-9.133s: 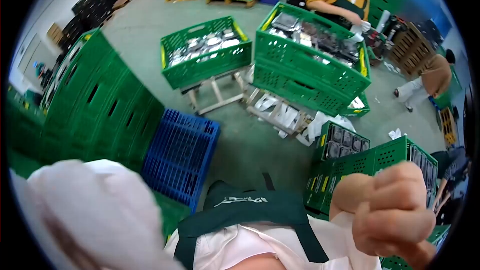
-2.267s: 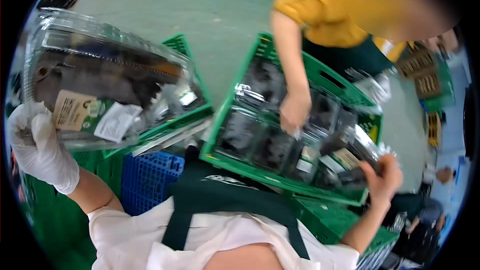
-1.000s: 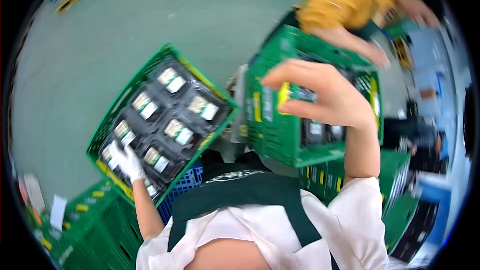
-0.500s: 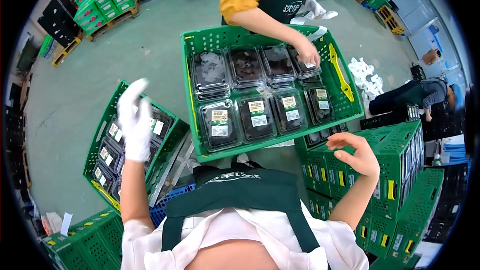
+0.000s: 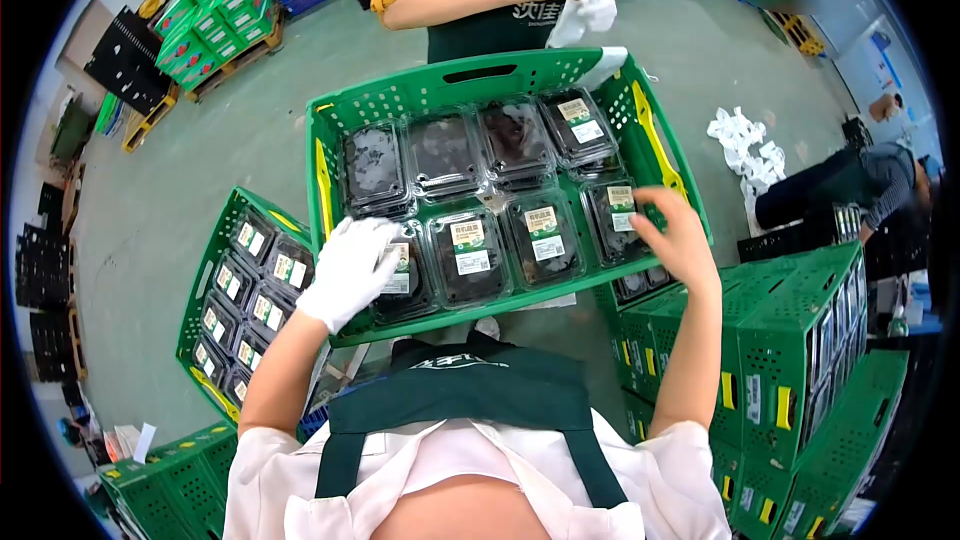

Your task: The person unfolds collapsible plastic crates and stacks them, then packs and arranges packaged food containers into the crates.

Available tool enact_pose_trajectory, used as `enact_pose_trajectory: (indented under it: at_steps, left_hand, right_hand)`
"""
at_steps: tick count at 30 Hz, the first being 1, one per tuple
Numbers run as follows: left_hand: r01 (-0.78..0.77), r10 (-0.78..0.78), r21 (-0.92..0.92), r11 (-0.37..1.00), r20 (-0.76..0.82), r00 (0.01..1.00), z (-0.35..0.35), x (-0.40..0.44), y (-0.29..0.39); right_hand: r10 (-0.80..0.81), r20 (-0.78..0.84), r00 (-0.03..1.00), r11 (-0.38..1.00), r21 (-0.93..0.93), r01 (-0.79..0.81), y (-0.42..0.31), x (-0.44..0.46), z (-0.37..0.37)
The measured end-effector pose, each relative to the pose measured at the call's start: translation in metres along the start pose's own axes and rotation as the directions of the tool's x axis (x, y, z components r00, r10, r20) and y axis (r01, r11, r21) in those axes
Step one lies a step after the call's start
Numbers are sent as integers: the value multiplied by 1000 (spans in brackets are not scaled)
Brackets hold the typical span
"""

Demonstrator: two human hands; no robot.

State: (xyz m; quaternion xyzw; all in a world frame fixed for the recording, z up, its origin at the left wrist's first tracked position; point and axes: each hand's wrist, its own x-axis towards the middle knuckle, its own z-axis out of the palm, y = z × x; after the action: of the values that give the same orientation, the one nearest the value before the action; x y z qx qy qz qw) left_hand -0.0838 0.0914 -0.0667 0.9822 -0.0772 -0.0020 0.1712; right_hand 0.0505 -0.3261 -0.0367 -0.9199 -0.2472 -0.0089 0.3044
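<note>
In front of me is a green plastic crate (image 5: 480,312) holding two rows of clear plastic clamshell boxes with dark contents. My left hand (image 5: 350,270), in a white glove, lies over the left box of the near row (image 5: 410,285), fingers stretched out. My right hand (image 5: 680,238) is bare; its thumb and fingers are apart at the right box of the near row (image 5: 612,220). Whether the fingertips touch that box I cannot tell. The near-row boxes carry labels, as does the far-right box (image 5: 578,125); the other far-row boxes show no label.
Across the crate, a person in a yellow top (image 5: 430,0) holds a crumpled white thing (image 5: 585,15). A second crate of labelled boxes (image 5: 240,310) is at left. Green crates (image 5: 770,340) are stacked at right. Another person (image 5: 830,185) bends beyond, near a white pile (image 5: 745,145).
My left hand has moved right, from above the left crate onto the middle one. My right hand has reached forward. The co-worker's hand has left the far-right box, where a label now shows.
</note>
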Motion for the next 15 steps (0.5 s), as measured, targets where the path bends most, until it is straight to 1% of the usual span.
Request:
enact_pose_trajectory:
  at_steps: [1,3,4,5,6,7,9,10,11,12,13,14,15]
  left_hand:
    - [15,-16,-24,1000,-67,998,-2,-11,8]
    - [89,-96,-60,994,-138,986,4,-31,9]
    - [72,-69,6,997,-215,974,2,-39,14]
    - [79,-80,-14,997,-278,957,6,-49,15]
    - [102,-105,-29,994,-312,944,8,-56,18]
    - [128,-135,-44,991,-347,928,10,-61,20]
    - [92,-85,0,996,-404,911,18,-67,19]
    - [85,-81,-6,996,-391,917,16,-69,19]
    - [75,-74,-13,997,-377,923,14,-68,19]
    - [107,-103,-9,994,-387,916,15,-68,18]
    - [105,-106,-24,994,-391,914,18,-69,17]
    - [103,-111,-41,994,-393,913,20,-69,17]
    - [118,-126,-44,992,-399,908,19,-69,18]
  right_hand:
    - [-60,-5,998,997,-50,59,12,25,8]
    - [-179,37,983,968,-174,183,37,80,32]
    - [-213,93,973,949,-219,228,49,108,48]
    - [-247,147,958,925,-259,278,56,134,65]
    - [-248,184,951,921,-260,291,57,157,80]
    - [-325,166,931,890,-280,361,74,181,104]
    - [-299,182,937,889,-304,343,85,218,138]
    - [-257,250,933,908,-268,322,88,233,146]
    - [-31,325,945,941,-310,138,75,246,154]
    - [-91,294,951,922,-336,192,78,250,164]
    - [-151,263,953,901,-361,242,84,246,170]
    - [-140,248,959,888,-397,233,84,247,177]
    - [-179,233,956,875,-407,263,84,245,181]
